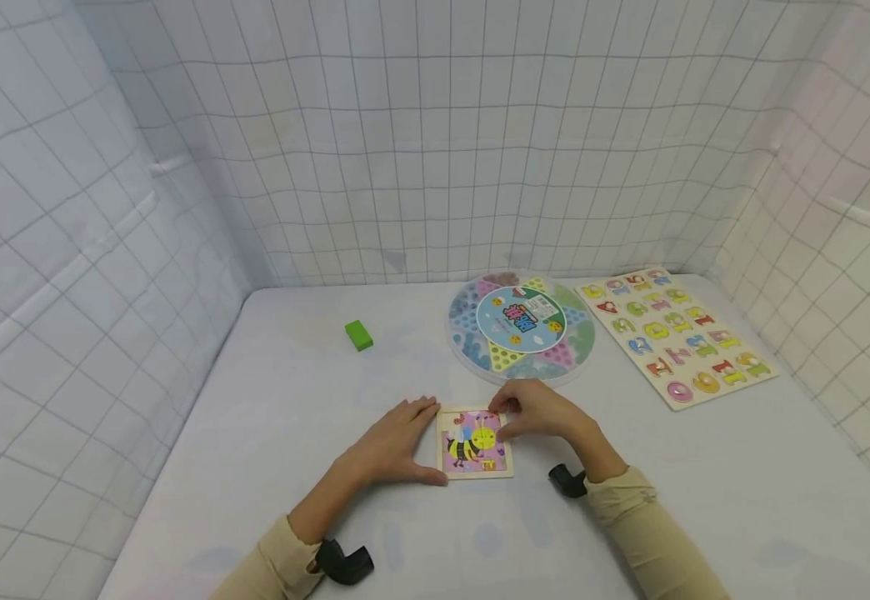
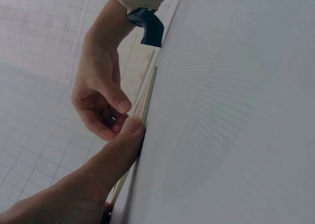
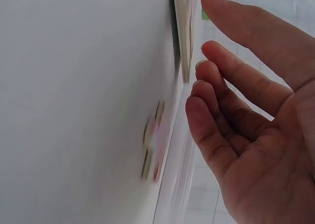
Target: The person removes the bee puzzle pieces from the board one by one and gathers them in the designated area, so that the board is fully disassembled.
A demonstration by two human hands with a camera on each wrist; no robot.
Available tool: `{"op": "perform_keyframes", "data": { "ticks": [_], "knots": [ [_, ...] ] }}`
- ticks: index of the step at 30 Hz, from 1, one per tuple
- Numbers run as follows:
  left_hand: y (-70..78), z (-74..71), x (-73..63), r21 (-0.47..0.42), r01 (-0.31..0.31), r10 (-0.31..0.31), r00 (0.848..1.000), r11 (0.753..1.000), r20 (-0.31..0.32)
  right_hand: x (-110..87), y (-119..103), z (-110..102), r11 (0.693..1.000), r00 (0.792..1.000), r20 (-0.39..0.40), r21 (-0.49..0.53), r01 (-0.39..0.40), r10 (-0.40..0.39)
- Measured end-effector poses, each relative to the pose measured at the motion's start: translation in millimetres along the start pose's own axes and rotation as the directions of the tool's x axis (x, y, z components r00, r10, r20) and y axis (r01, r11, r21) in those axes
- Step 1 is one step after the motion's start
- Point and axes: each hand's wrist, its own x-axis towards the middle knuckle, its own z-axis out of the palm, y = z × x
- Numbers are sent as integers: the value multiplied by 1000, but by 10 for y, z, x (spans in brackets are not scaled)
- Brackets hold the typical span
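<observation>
A small square wooden jigsaw puzzle (image 1: 474, 443) with a bee picture on pink lies flat on the table. My left hand (image 1: 396, 446) holds its left side, thumb at the near corner and fingertips at the far one. In the left wrist view that thumb (image 2: 129, 126) presses on the frame's edge. The right hand (image 1: 536, 410) is over the puzzle's right edge, its fingers bent and apart from the thumb. In the right wrist view its thumb reaches the puzzle's face (image 3: 191, 22), and a blurred pink, pale-edged thing (image 3: 155, 143) lies below the fingers.
A bright green block (image 1: 358, 335) lies back left of the puzzle. Behind it sits a round checkers board (image 1: 521, 321) in clear wrapping. At the right rear lies a wooden board of colourful letters and numbers (image 1: 675, 333). Grid-patterned cloth walls (image 1: 435, 167) enclose the table on three sides.
</observation>
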Motion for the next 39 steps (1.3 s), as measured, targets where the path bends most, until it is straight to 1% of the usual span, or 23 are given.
{"op": "perform_keyframes", "data": {
  "ticks": [9, 16, 22, 29, 39],
  "knots": [
    [7, -3, -13, 17, -9, 9, 1000, 1000, -3, 188, -187, 132, 998, 999, 39, -59, 18, -16],
    [-13, 0, 6, 15, -34, 34, 999, 999, -22, 300, -251, 178, 996, 999, 43, -83, 24, -21],
    [-20, 10, 7, 17, -28, 29, 999, 999, -16, 321, -232, 197, 998, 999, 45, -59, 19, -16],
    [-2, 19, 10, 17, -25, 25, 1000, 1000, -8, 299, -201, 189, 999, 999, 46, -52, 7, -4],
    [-1, -10, -11, 25, -17, 17, 1000, 1000, -9, 320, -218, 193, 998, 999, 45, -53, 24, -21]
  ]
}}
